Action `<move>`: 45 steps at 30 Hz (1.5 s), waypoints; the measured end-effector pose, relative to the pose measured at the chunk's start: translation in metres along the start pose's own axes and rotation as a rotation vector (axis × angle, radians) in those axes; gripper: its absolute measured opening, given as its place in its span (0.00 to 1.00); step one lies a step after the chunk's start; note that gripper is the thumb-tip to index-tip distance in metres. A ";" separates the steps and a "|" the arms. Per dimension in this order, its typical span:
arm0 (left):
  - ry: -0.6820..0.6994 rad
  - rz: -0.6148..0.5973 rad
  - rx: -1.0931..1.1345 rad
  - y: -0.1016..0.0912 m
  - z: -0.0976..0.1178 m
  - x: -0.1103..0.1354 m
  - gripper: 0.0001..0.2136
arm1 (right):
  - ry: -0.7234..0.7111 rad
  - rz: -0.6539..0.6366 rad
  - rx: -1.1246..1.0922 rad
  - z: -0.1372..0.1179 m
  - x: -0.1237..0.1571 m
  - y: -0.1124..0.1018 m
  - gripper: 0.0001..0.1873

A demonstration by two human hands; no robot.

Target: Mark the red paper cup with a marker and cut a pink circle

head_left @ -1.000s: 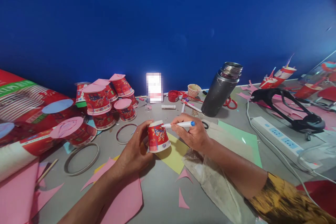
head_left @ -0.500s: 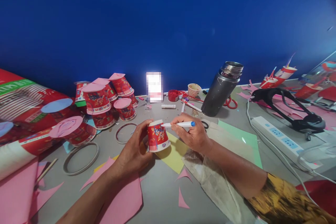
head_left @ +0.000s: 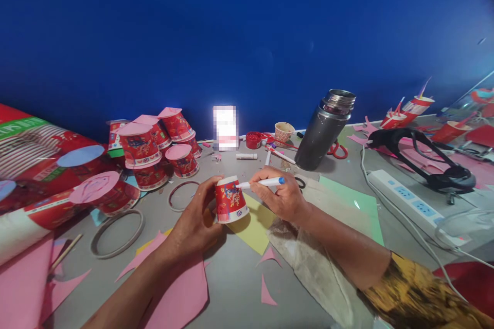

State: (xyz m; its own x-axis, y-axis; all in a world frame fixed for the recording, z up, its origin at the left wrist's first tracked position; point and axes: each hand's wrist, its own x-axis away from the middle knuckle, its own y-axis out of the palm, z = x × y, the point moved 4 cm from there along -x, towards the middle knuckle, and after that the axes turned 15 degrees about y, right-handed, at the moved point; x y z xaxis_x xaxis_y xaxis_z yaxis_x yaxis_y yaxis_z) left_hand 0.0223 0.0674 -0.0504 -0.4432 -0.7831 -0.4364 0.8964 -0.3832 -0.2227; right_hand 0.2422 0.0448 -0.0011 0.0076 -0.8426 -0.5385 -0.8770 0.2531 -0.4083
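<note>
My left hand (head_left: pixel 198 221) is wrapped round a red patterned paper cup (head_left: pixel 230 200), held upside down and tilted above the grey table (head_left: pixel 235 277). My right hand (head_left: pixel 278 196) grips a white marker with a blue end (head_left: pixel 262 182). The marker's tip touches the upper edge of the cup. A yellow paper sheet (head_left: pixel 252 226) lies under the cup.
A pile of red cups capped with pink discs (head_left: pixel 154 146) stands at the left, with rings (head_left: pixel 116 234) and pink paper scraps (head_left: pixel 181 293) near it. A steel flask (head_left: pixel 324 131), scissors (head_left: pixel 337 151), a power strip (head_left: pixel 409 203) and a black headset (head_left: pixel 424 157) sit to the right.
</note>
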 end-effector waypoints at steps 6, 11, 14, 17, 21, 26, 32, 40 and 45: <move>0.039 -0.005 -0.071 -0.002 -0.002 0.000 0.37 | 0.037 -0.045 -0.002 -0.002 0.000 0.000 0.09; 0.067 -0.035 -0.058 0.000 0.009 -0.004 0.34 | -0.100 -0.010 -0.031 -0.010 0.005 0.005 0.08; 0.084 -0.027 -0.060 0.001 0.013 -0.006 0.34 | -0.162 -0.017 -0.024 -0.012 0.007 0.010 0.09; 0.079 -0.019 -0.048 0.002 0.013 -0.006 0.34 | -0.176 -0.020 -0.024 -0.012 0.008 0.011 0.10; 0.063 -0.013 -0.084 0.001 0.009 -0.005 0.34 | -0.170 -0.029 -0.015 -0.012 0.008 0.011 0.10; 0.065 -0.025 -0.141 -0.003 0.005 -0.003 0.36 | -0.173 -0.052 -0.045 -0.014 0.009 0.012 0.09; 0.051 -0.031 -0.088 0.000 0.010 -0.004 0.34 | -0.173 -0.006 0.016 -0.013 0.007 0.010 0.09; 0.066 -0.036 -0.048 0.001 0.015 -0.007 0.32 | -0.066 0.049 0.046 -0.008 0.003 0.000 0.09; 0.048 -0.015 -0.046 0.004 0.018 -0.007 0.32 | -0.134 0.029 0.007 -0.012 0.007 0.005 0.09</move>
State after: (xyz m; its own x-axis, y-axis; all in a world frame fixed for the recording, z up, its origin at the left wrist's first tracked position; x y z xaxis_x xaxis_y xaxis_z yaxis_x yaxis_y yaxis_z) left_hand 0.0292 0.0620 -0.0328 -0.4573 -0.7528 -0.4735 0.8889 -0.3710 -0.2687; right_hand 0.2317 0.0346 0.0022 0.0462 -0.7642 -0.6434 -0.8745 0.2804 -0.3959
